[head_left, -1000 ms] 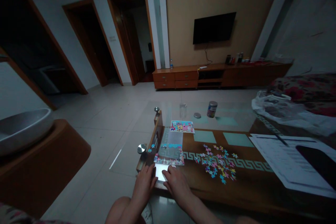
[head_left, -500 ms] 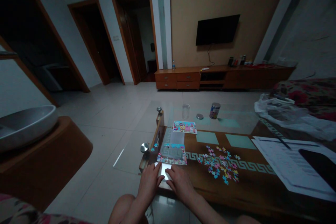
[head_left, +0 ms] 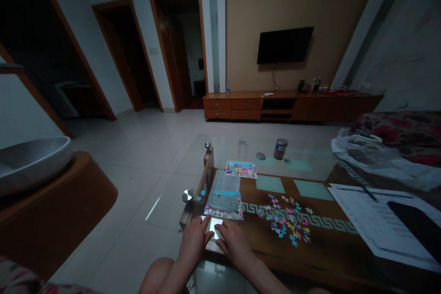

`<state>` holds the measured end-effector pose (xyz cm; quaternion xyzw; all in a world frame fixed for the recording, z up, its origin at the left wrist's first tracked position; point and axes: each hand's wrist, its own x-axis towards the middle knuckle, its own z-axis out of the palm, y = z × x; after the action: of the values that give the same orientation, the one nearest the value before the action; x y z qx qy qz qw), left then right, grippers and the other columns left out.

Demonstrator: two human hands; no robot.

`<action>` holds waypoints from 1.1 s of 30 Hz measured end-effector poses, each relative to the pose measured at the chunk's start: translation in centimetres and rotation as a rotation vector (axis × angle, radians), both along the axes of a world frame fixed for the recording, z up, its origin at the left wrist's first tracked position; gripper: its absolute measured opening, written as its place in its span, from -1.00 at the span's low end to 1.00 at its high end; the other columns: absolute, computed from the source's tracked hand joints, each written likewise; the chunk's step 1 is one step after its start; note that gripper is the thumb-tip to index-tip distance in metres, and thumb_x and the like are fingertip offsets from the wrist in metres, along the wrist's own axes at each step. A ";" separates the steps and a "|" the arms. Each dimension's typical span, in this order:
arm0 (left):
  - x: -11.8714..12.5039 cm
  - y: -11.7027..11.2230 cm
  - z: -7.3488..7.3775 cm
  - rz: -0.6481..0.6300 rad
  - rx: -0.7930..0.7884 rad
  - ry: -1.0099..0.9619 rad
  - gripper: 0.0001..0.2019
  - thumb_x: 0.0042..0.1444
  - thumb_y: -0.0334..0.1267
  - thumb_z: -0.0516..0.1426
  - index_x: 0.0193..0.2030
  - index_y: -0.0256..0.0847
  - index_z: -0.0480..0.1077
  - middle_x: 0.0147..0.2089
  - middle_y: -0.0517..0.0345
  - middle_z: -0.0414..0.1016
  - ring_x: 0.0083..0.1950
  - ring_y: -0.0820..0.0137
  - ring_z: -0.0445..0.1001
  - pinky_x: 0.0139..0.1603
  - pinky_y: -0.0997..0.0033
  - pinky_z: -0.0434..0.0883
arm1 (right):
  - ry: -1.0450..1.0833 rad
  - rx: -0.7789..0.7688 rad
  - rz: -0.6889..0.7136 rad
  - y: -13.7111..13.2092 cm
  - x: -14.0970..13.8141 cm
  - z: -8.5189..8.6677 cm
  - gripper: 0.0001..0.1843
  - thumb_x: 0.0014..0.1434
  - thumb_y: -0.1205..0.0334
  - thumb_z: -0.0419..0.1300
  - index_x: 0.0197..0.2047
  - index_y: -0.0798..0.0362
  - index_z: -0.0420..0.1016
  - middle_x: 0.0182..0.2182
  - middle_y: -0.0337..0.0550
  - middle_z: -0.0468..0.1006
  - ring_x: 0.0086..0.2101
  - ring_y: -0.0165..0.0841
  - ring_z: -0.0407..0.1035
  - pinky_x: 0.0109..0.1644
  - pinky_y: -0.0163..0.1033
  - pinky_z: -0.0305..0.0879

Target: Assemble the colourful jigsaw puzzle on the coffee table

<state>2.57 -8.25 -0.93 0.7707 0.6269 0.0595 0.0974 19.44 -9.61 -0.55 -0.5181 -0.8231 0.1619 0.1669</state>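
Note:
A partly assembled jigsaw puzzle lies on the glass coffee table; its border is joined and its middle is bare. My left hand rests at the puzzle's near left edge, index finger stretched toward the border, thumb apart. Beside it, my right hand lies near the lower edge, thumb and index finger apart. Neither hand shows a piece in it. Between them is a bright white patch on the glass. Loose puzzle pieces are scattered to the right, and a few blue pieces lie left of the puzzle.
Behind the puzzle lies a colourful picture card. Farther back stand a clear cup, a round lid and a printed tin. At right are papers, a dark phone-like object and a plastic bag.
The view has shifted slightly, so the table and hands sit a little lower and left. Both hands stay at the puzzle's near edge; no piece has visibly moved.

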 end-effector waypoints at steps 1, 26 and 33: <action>0.0 0.0 0.1 0.000 -0.004 -0.001 -0.55 0.16 -0.23 0.04 0.22 -0.10 0.25 -0.09 0.00 0.45 -0.03 0.15 0.40 -0.03 0.22 0.30 | -0.002 -0.005 0.002 0.0 0.0 0.1 -0.75 0.10 0.38 0.19 -0.11 0.02 0.46 -0.16 -0.09 0.48 -0.16 -0.22 0.37 -0.13 -0.24 0.22; 0.0 0.0 -0.3 0.005 0.004 -0.005 -0.56 0.18 -0.24 0.05 0.21 -0.07 0.25 -0.06 0.02 0.44 -0.02 0.17 0.38 -0.02 0.24 0.27 | -0.026 -0.059 0.012 0.3 0.0 0.5 -0.73 0.13 0.35 0.15 -0.08 0.02 0.47 -0.15 -0.06 0.47 -0.15 -0.19 0.37 -0.12 -0.24 0.22; -0.1 -0.1 -0.4 0.025 -0.014 -0.048 -0.53 0.19 -0.25 0.02 0.26 -0.19 0.19 -0.04 -0.01 0.45 0.01 0.17 0.37 0.01 0.26 0.27 | -0.007 -0.055 0.016 0.2 0.1 0.5 -0.74 0.13 0.34 0.14 -0.08 0.01 0.46 -0.14 -0.06 0.47 -0.14 -0.20 0.36 -0.11 -0.25 0.21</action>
<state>2.45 -8.31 -1.29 0.7605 0.6343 0.0746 0.1172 19.52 -9.44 -0.07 -0.5165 -0.8230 0.1839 0.1485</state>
